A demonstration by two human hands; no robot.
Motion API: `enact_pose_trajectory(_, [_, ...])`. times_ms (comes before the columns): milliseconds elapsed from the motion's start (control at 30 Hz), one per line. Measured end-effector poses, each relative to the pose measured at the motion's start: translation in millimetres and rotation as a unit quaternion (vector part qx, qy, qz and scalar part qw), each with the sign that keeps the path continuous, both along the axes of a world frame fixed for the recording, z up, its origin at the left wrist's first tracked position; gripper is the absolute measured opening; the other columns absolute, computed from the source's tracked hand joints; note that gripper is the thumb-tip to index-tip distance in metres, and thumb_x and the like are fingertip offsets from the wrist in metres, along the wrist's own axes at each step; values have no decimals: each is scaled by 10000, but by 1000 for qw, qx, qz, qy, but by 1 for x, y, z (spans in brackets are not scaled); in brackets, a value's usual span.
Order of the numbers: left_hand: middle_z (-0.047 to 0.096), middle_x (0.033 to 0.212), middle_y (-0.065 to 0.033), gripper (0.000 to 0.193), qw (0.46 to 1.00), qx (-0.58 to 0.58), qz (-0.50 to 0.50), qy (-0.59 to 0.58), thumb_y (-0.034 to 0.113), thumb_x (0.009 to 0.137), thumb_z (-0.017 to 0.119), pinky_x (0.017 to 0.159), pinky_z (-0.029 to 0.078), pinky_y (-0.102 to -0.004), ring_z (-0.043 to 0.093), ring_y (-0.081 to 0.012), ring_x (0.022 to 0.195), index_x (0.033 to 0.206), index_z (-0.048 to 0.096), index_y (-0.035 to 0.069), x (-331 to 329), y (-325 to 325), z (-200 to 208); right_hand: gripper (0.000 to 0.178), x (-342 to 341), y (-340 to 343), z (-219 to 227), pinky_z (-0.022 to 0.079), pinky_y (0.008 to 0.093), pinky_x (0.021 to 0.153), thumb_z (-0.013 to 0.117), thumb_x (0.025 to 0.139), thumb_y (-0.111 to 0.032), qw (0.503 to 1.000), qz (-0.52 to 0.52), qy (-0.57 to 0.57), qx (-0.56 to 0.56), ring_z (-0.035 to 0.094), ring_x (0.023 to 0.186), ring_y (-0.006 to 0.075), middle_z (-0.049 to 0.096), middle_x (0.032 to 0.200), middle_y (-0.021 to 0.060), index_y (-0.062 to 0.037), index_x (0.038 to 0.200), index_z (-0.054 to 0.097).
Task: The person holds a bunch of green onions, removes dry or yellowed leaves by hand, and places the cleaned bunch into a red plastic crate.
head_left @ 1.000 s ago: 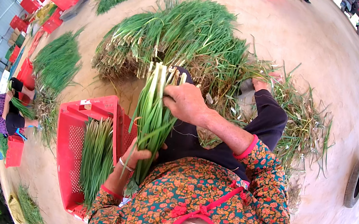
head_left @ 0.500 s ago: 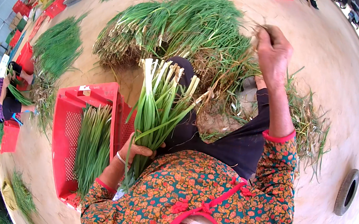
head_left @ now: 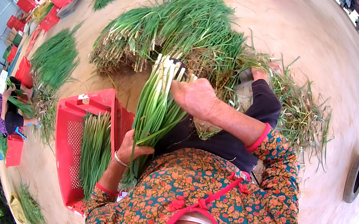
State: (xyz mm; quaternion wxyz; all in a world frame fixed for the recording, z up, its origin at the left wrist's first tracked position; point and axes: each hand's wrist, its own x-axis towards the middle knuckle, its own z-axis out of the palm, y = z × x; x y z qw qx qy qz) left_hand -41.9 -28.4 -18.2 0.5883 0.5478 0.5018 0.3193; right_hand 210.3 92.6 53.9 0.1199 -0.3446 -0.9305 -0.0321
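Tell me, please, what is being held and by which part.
The left hand holds a bunch of green stalks by its leafy part; the right hand is at its pale end, grip unclear.

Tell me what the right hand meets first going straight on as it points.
The bunch of chive-like greens in the left hand, at the pale stem ends; right hand seems to touch it, though depth is unclear.
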Motion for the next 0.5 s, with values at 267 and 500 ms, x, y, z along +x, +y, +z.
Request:
enact_pose_trajectory(267, [663, 992, -82, 502, 997, -41, 30, -61, -19, 571, 689, 807, 475, -289, 604, -166, 886, 1069, 622, -27, 11, -1, 17, 155, 133, 56, -69, 475, 359, 413, 562, 763, -101, 926, -361, 40, 103, 609, 470, 238, 604, 567, 82, -63, 887, 477])
enact_pose_trajectory(500, [666, 979, -67, 456, 997, -51, 40, -41, -32, 595, 688, 771, 479, -262, 605, -147, 869, 1047, 629, -23, 18, 8, 14, 272, 116, 11, -17, 518, 427, 657, 608, 783, -193, 920, -313, 229, -65, 654, 689, 321, 643, 703, 184, -73, 1026, 585])
